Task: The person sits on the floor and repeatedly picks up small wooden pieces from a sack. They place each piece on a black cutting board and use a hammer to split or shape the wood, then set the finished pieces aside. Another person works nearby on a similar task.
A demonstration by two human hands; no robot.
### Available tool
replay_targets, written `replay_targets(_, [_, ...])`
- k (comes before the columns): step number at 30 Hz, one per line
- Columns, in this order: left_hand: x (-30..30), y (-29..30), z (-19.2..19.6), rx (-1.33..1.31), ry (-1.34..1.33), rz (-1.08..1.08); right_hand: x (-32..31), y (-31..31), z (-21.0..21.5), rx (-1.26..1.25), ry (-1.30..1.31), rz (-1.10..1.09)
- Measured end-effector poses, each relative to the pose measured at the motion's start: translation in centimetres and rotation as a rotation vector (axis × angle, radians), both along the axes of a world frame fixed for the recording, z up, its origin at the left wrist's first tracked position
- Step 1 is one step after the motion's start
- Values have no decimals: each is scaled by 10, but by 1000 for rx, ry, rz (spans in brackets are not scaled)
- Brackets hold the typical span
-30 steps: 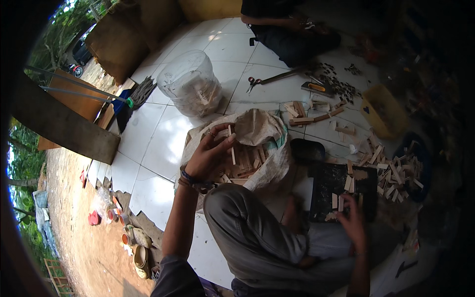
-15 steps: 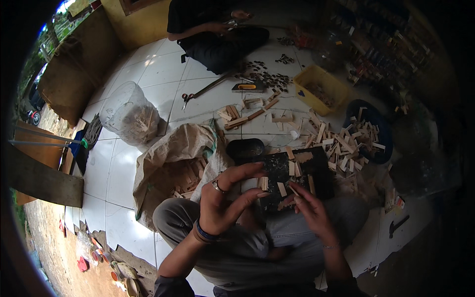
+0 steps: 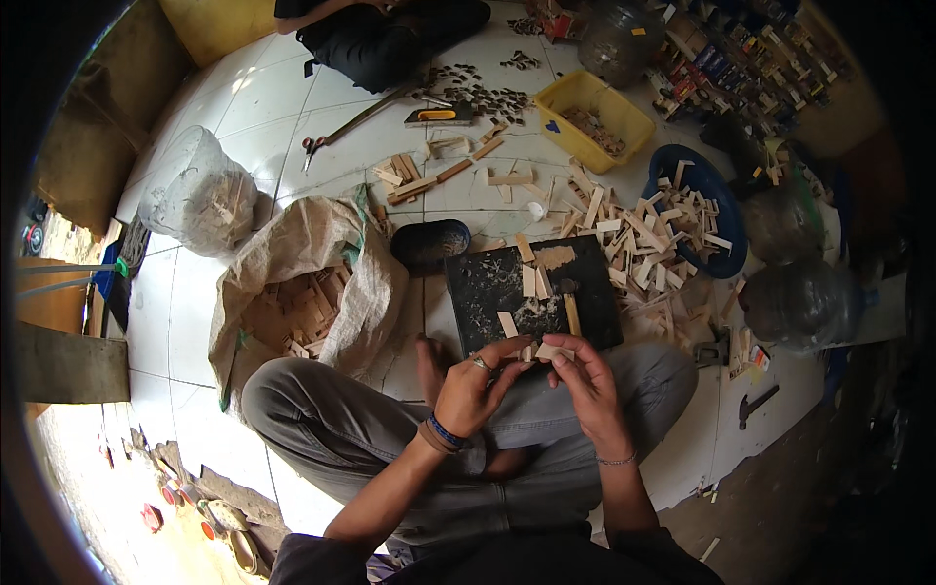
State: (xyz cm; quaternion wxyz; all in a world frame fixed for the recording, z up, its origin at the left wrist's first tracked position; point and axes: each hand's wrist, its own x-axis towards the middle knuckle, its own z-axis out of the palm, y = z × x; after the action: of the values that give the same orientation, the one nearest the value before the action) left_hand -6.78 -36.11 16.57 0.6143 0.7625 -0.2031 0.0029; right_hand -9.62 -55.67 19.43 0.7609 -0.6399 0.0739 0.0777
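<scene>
Surface: white tiled floor (image 3: 156, 312), indoors, with a yellow wall (image 3: 229, 24) at the top left; bright ground lies outside at the lower left.

Work base: one black board (image 3: 468, 312), laid flat before the person's crossed legs, dusted with shavings.

Hands: left hand (image 3: 470, 392), fingers narrowed on a small wooden piece (image 3: 526, 354); right hand (image 3: 591, 386), fingertips pinched on a second wooden piece (image 3: 549, 350). Both pieces sit near each other above the board's near edge; whether they touch cannot be told.

On the board, just beyond the fingers: one wooden-handled hammer (image 3: 572, 314), with several loose pale strips (image 3: 534, 281) to its left.

Left: one open woven sack (image 3: 370, 302) of wood pieces; a clear plastic container (image 3: 180, 180) behind it.

Beyond: black oval tray (image 3: 411, 266); scissors (image 3: 310, 146); yellow tub (image 3: 568, 139); scattered dark chips (image 3: 487, 97); a second person's dark-clothed legs (image 3: 390, 44).

Right: heaped wood offcuts (image 3: 634, 234), spilling beside and into a blue basin (image 3: 738, 224); a second hammer (image 3: 756, 405) on the floor.
</scene>
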Motion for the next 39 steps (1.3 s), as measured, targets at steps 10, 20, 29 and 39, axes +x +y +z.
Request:
replay_targets(10, [1,-3,-14,-55,140,-81,-1,-6,-14,68,80,-92])
replay_targets(20, [2,-5,-17,-104,138,-56,1,-4,-13,-71,104,-50])
replay_targets(29, [3,-4,-17,-89,102,-84,4,-4,-8,-154,99,-45])
replay_targets(39, [3,-6,-21,-88,55,-62,4,-3,-7,-218,87,-50])
